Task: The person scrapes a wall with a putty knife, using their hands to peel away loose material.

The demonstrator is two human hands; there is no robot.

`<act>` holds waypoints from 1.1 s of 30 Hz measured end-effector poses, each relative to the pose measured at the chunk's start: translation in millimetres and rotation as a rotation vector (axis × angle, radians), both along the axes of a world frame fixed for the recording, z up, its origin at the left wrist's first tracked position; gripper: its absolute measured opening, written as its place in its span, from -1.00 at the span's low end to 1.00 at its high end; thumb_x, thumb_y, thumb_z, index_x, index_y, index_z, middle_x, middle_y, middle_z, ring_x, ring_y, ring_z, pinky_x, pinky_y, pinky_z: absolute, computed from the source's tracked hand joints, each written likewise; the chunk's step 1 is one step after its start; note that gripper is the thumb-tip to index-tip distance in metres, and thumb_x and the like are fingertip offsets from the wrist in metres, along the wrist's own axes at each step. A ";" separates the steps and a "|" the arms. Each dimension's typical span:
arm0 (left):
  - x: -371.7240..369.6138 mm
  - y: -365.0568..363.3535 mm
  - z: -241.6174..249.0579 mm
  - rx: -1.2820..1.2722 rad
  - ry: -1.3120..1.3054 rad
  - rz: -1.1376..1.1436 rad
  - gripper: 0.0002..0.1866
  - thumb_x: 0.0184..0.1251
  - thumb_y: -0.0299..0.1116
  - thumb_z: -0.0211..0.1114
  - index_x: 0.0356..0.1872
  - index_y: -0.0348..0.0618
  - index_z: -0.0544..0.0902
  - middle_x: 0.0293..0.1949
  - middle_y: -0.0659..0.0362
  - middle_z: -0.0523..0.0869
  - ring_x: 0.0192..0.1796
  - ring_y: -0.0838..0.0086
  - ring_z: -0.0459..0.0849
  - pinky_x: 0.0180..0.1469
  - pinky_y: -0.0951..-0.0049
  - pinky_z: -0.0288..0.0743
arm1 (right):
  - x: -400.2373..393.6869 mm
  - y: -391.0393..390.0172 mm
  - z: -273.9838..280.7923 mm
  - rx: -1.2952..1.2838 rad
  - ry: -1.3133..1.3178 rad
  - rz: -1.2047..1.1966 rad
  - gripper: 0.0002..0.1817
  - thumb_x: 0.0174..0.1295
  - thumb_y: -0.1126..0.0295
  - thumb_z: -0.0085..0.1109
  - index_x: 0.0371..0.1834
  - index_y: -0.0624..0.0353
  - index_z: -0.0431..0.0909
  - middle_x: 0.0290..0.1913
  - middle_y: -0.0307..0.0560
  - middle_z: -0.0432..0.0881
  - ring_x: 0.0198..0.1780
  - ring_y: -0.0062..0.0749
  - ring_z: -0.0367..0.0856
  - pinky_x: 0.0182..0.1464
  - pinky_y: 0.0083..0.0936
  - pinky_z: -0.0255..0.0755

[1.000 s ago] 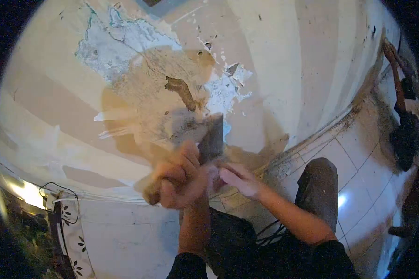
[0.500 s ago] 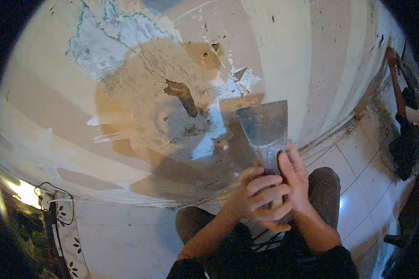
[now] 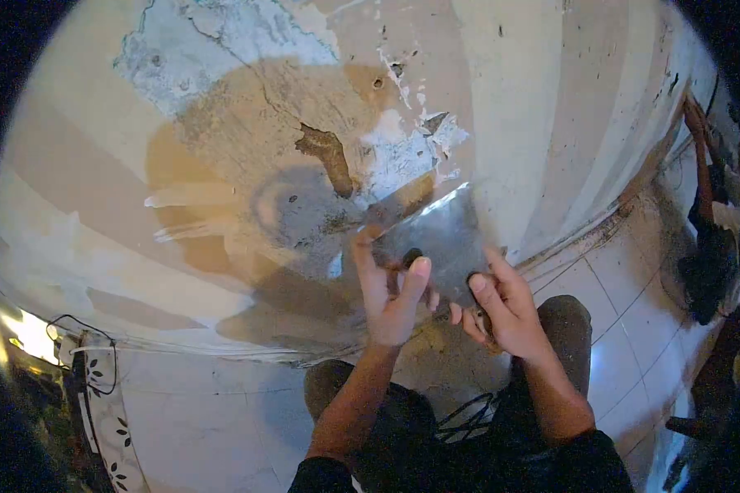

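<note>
A wide-bladed scraper is in front of the damaged wall, its shiny blade tilted with the edge facing up and left. My right hand is closed around its lower part, thumb on the metal, and mostly hides the handle. My left hand grips the blade's left side, thumb over the front and index finger by the corner; the other fingers are partly behind the metal. The striped wall has a bare grey patch, white flaked areas and a brown hole just beyond the blade.
White floor tiles run along the wall's base, with debris in the right corner. A black cable hangs beside a bright light at left. Dark items lean at the far right. My bent knees flank my hands.
My left hand has left the handle and moved up and left to the blade. The scraper has turned, its edge now slanting. The view has shifted slightly.
</note>
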State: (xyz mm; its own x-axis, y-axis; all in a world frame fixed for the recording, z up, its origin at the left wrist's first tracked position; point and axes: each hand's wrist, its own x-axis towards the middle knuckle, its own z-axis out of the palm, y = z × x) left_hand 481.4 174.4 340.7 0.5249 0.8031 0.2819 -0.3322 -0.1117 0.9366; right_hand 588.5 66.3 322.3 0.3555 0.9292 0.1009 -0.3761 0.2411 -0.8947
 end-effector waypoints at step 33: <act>3.0 27.2 53.0 -0.191 -0.097 -0.053 -0.59 0.48 -0.09 -0.04 -0.23 -0.25 0.62 -0.35 0.11 0.72 -0.46 0.54 0.59 -0.40 0.56 0.47 | -84.5 42.9 -23.9 0.193 -0.080 -0.357 -0.48 0.38 0.39 -0.01 0.39 0.23 0.18 -0.48 -0.18 0.52 -0.64 -0.67 0.34 -0.61 -0.65 0.24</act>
